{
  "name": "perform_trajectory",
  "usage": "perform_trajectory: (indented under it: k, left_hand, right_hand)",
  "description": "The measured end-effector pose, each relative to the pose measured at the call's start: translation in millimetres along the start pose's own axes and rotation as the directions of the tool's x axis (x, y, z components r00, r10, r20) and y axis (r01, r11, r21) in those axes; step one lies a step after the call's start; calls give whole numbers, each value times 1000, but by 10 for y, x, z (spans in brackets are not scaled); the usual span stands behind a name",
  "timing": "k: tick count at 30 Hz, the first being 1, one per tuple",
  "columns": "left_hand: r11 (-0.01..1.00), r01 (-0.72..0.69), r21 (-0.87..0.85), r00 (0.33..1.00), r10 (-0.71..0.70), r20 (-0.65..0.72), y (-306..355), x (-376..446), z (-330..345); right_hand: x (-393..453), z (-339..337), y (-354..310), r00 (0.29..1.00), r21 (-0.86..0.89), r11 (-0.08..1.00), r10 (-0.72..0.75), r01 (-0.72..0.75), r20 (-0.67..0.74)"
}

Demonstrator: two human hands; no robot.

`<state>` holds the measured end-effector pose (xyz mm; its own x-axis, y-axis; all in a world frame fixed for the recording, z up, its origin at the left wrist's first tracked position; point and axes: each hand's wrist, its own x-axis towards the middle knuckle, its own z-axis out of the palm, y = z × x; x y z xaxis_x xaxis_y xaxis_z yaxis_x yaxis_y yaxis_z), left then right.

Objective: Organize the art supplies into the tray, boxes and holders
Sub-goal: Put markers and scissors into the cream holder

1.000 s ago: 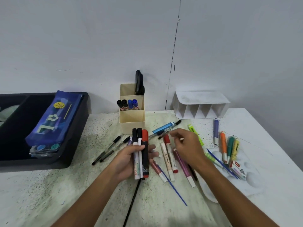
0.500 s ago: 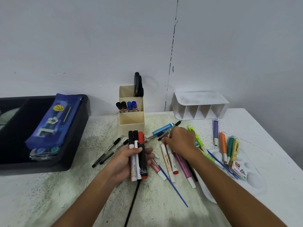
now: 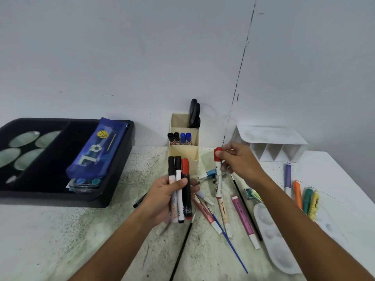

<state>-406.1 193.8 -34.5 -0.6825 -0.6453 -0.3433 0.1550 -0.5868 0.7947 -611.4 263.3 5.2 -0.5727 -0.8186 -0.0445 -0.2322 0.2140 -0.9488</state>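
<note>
My left hand (image 3: pixel 164 196) grips a bundle of three markers (image 3: pixel 180 187), two black-capped and one red-capped, held upright above the table. My right hand (image 3: pixel 239 162) holds a red-capped white marker (image 3: pixel 218 175) by its cap end, lifted off the table and hanging nearly upright. Behind both stands a cream pen holder (image 3: pixel 183 152) with several markers (image 3: pixel 180 138) in its middle compartment and black scissors (image 3: pixel 194 113) at the back. More markers, pens and a blue paintbrush (image 3: pixel 227 238) lie scattered under my hands.
A black tray (image 3: pixel 113 191) at left holds a blue pencil case (image 3: pixel 97 149). A white divided organizer (image 3: pixel 272 142) lies against the wall at right. Coloured highlighters (image 3: pixel 304 199) and a white paint palette (image 3: pixel 274 240) lie at right. A black brush (image 3: pixel 182 248) lies at the front.
My right hand picked the red-capped marker out of the pile and lifted it upright. My left hand kept its three markers and rose slightly.
</note>
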Motion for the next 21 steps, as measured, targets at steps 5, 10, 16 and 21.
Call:
perform_trajectory:
  k: [5,10,16,21]
  left_hand:
    - [976,-205,75,978,208,-26,343,14,-16]
    - [958,-274,84,961,276,-15,591,70,-7]
    - [978,-207,29,978,207,-24,578,209,-3]
    - [985,-169,16,985,170,-14,516,267,-12]
  right_hand:
    - [104,79,-214,963,153,956,-232,252,-136]
    - [209,182,-372,850,120,859,-454,497,-269]
    - [455,375,-209,846,-114,859,-512,500,-149]
    - [601,486,-66,889,-247,864,-458,439,-22]
